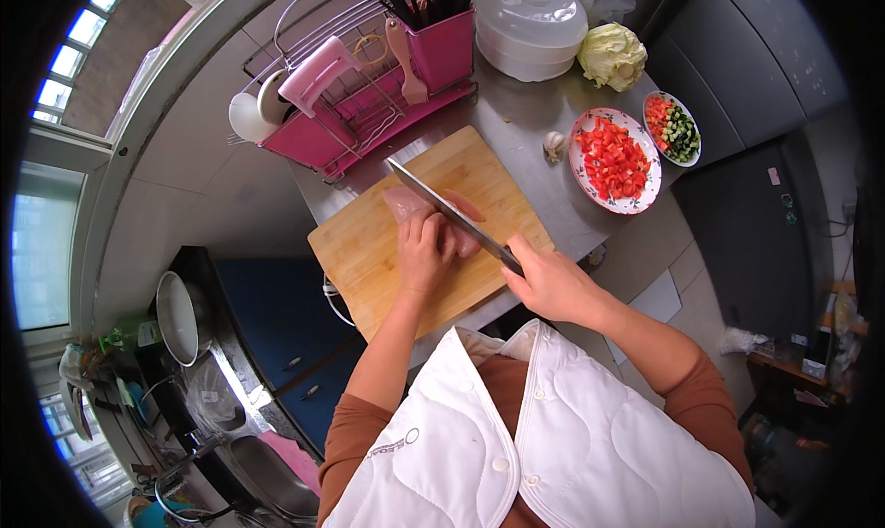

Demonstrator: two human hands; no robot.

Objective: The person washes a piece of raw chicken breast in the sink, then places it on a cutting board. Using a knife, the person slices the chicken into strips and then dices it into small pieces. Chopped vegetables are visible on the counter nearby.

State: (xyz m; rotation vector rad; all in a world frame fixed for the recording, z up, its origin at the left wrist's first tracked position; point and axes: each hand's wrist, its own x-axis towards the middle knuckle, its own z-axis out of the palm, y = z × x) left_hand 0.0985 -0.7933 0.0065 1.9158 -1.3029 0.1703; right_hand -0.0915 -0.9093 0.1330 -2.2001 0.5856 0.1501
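On a wooden cutting board lies a piece of raw pale pink meat, perhaps chicken breast. My left hand presses down on it with fingers curled, close beside the blade. My right hand grips the dark handle of a kitchen knife. The blade runs diagonally across the meat, its tip pointing to the far left. A thin cut slice rests on the far side of the blade. Part of the meat is hidden under my left hand and the knife.
The board sits on a metal table. At its right stand a plate of diced red vegetable, a smaller dish of diced vegetables, garlic and a lettuce head. Behind are a pink dish rack and a lidded plastic container.
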